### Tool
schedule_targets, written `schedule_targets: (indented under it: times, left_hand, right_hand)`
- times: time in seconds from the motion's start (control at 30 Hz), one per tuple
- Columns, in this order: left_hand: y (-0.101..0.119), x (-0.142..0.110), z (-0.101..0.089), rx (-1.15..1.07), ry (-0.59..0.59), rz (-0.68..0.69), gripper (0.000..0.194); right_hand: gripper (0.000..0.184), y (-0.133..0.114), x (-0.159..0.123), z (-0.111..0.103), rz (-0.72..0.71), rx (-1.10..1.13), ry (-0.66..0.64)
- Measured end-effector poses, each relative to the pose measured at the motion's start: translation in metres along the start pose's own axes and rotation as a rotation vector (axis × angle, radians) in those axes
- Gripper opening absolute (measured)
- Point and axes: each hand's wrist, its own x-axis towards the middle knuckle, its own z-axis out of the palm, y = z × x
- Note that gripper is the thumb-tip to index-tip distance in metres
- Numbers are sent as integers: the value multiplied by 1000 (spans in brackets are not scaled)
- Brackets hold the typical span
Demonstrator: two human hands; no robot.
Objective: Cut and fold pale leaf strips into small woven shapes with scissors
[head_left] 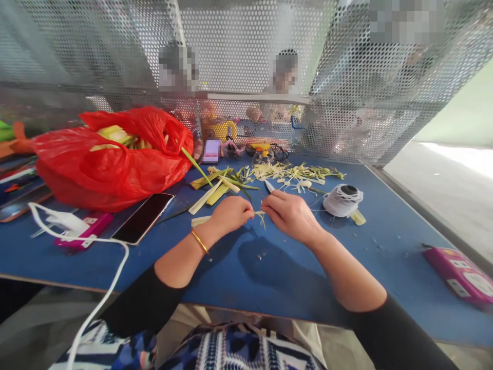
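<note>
My left hand (233, 213), with a gold bangle on the wrist, is closed in a pinch on a small pale-green leaf strip (261, 218). My right hand (290, 213) is also closed, its fingertips pinching at the strip's other end. A pointed metal blade (269, 186) shows just behind my right hand; I cannot tell whether the hand holds it. Right of that hand stands a spool of white thread (342, 201), a loose strand running toward the hand. Long green leaf strips (215, 191) lie beyond my left hand, and a pile of small knotted leaf pieces (281, 170) lies farther back.
A red plastic bag (111, 174) with leaves in it bulks at the left. Near it lie a black phone (144, 218), a magenta box (85, 234) and a white cable (125, 257). Another magenta box (462, 275) is at the right. A perforated metal screen (250, 31) rises behind, with people beyond.
</note>
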Motion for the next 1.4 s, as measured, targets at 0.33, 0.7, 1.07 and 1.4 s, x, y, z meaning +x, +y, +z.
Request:
schedule_targets:
  times: [0.33, 0.7, 1.07, 1.4]
  left_hand:
    - [2, -3, -5, -480, 74, 122, 16]
    - [-6, 6, -1, -542, 227, -199, 21]
    - [1, -2, 2, -225, -29, 297, 14]
    - [-3, 5, 0, -602, 347, -83, 14]
  right_hand:
    - [17, 28, 5, 15, 523, 341, 15]
    - [28, -16, -3, 20, 47, -115, 31]
    - [20, 7, 3, 6, 382, 179, 80]
    - [18, 10, 2, 20, 418, 353, -96]
